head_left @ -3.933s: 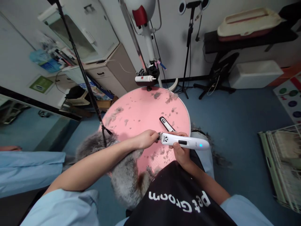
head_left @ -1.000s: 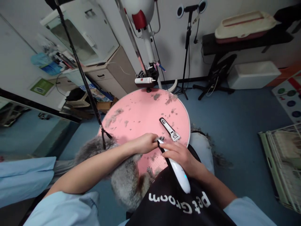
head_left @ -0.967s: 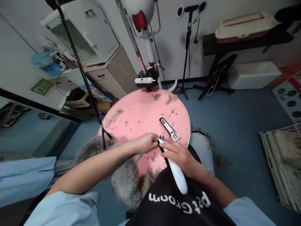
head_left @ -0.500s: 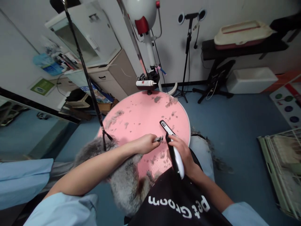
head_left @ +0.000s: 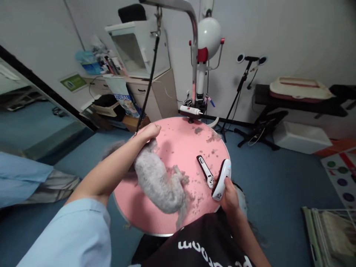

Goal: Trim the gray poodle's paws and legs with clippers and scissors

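Observation:
A grey dog with a close-clipped body [head_left: 158, 183] stands on the round pink table [head_left: 178, 129], its head mostly behind my left forearm. My left hand [head_left: 152, 130] is closed at the dog's front end; what its fingers hold is hidden. In my right hand [head_left: 230, 194] is a white and black pet clipper [head_left: 222, 180], above the table's right side. Beside it a slimmer black and white trimmer [head_left: 205, 170] lies on the tabletop. From the overhead metal arm [head_left: 194, 40], a black strap [head_left: 148, 87] runs down towards the dog's neck.
Loose grey hair tufts [head_left: 213, 137] are scattered over the table. A white bottle [head_left: 190, 109] lies in a holder at the back edge, before a white dryer [head_left: 209, 35] on a stand. At left, another person's blue garment [head_left: 23, 180] shows.
My left hand has let go of the paw and moved left and forward. The dog's body now stands over the table. The clipper has turned and moved right. My view has shifted.

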`<state>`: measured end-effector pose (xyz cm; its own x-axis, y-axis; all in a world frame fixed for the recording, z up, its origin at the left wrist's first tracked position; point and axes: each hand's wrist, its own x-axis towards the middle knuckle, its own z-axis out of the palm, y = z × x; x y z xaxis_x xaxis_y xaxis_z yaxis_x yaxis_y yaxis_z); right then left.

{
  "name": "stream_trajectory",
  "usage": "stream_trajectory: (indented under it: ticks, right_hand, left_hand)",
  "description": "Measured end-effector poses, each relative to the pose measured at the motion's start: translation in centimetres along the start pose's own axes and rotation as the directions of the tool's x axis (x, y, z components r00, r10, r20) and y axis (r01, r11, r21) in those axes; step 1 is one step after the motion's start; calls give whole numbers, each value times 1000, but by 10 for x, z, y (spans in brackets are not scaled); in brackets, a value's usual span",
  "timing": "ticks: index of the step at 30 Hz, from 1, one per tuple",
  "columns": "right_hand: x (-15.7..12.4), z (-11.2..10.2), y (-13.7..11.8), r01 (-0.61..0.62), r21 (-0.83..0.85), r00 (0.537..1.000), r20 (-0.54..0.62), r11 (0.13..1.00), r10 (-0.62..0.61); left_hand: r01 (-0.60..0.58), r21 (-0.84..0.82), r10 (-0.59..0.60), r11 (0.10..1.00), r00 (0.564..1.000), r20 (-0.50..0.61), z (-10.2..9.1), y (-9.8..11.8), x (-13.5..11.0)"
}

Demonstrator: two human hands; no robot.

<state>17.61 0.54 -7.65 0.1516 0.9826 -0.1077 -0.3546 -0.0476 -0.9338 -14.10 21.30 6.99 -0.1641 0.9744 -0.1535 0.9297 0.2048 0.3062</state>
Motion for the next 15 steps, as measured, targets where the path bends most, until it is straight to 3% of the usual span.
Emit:
stream_trajectory:
  ticks: [3, 5, 7, 9, 11, 12, 13, 15]
  right_hand:
    - [7, -3, 3, 1, -73, 1000, 5, 997, 0]
    - [21, -10, -3, -29, -160, 1000, -5, 987, 29]
    - [43, -16, -13, -109, -299, 994, -21, 948, 108]
    - [71, -18, -24, -187, -463, 979, -15, 866, 204]
    - [101, -12, -31, -194, -566, 966, 31, 802, 255]
    - [115, -6, -32, -184, -616, 963, 44, 766, 267]
    - [127, 1, -31, -168, -667, 962, 49, 726, 267]
    - [144, 16, -26, -112, -758, 973, 46, 642, 224]
  left_hand:
    - [-91, -44, 84, 995, 987, -135, -13, -10, -22]
    - [-292, -106, 241, 951, 909, -340, -14, -19, -58]
    - [-445, -209, 308, 871, 825, -474, -3, -34, -103]
    - [-491, -292, 250, 821, 768, -590, 25, -53, -143]
    - [-431, -405, 15, 807, 699, -715, 61, -71, -171]
    - [-386, -504, -116, 773, 694, -711, 79, -78, -179]
    - [-332, -624, -187, 707, 764, -618, 96, -83, -183]
    - [-285, -770, -118, 571, 900, -420, 118, -88, -182]
